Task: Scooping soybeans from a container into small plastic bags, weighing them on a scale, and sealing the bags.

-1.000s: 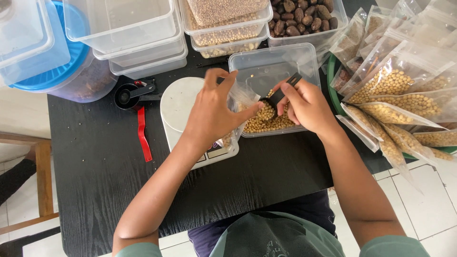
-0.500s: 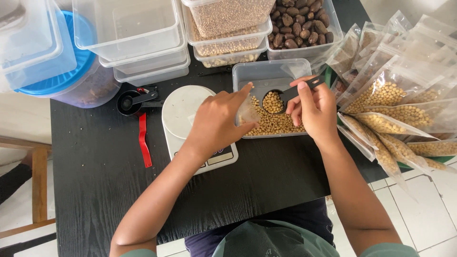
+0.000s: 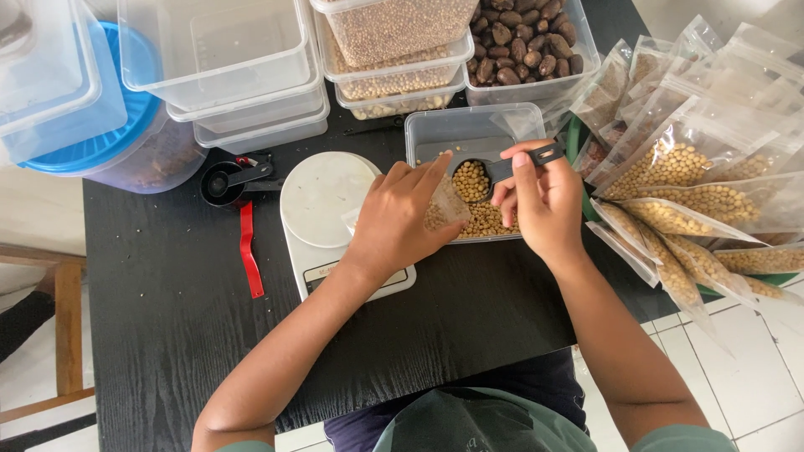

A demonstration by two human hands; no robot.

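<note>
My right hand grips a black measuring scoop heaped with pale yellow beans, held over a clear plastic tub that has more of the same beans in its near half. My left hand holds a small clear plastic pouch just left of the scoop, at the tub's left wall, with beans inside it. Under my left wrist sits a white kitchen scale with a round platform.
Stacked clear tubs of grains and brown nuts line the far side of the black table. Empty clear tubs, a blue-lidded container, black measuring cups and a red strip lie left. Filled bean pouches pile at right.
The scoop has come up out of the beans, now full, and moved beside the pouch. My left hand shifted slightly right with the pouch.
</note>
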